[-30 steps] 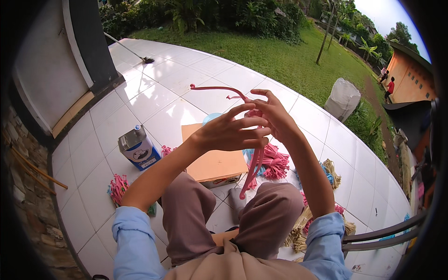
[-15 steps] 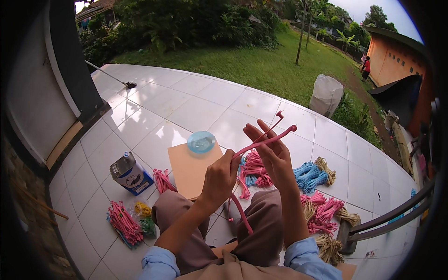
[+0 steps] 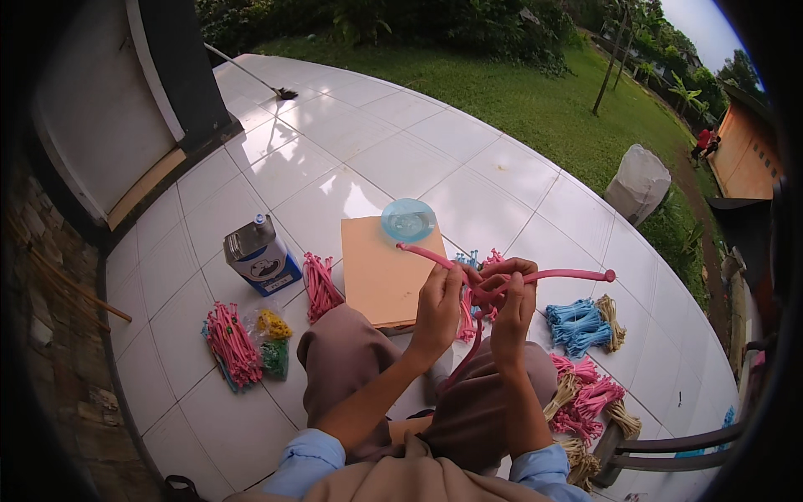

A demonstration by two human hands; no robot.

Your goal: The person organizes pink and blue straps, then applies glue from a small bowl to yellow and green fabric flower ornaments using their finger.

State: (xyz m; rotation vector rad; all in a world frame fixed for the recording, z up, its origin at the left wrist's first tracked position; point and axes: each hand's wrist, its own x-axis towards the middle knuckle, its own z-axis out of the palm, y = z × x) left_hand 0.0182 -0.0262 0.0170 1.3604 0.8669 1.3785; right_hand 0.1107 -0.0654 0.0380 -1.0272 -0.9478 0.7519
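Two pink cords (image 3: 569, 274) with knobbed ends, soft and tube-like, cross between my hands in front of my knees. My left hand (image 3: 439, 305) pinches one, whose knobbed end points up and left toward a light blue bowl (image 3: 408, 221). Close beside it, my right hand (image 3: 512, 314) has its fingers closed around the crossing; one cord sticks out to the right from it. Other lengths hang down between my wrists toward my lap. My fingers hide exactly how the cords are looped. Under the bowl lies a flat tan board (image 3: 389, 289).
Left of the board are a blue-and-white metal can (image 3: 263, 259), pink cord bundles (image 3: 232, 343) and bags of yellow and green bits (image 3: 274, 335). Blue bundles (image 3: 577, 325), beige bundles (image 3: 612, 322) and more pink bundles (image 3: 592, 393) lie at right, near a dark chair (image 3: 669, 456).
My right hand has gone from spread fingers to closed on the cords, and both hands have come together. The cords now cross and stick out left and right. My view has shifted.
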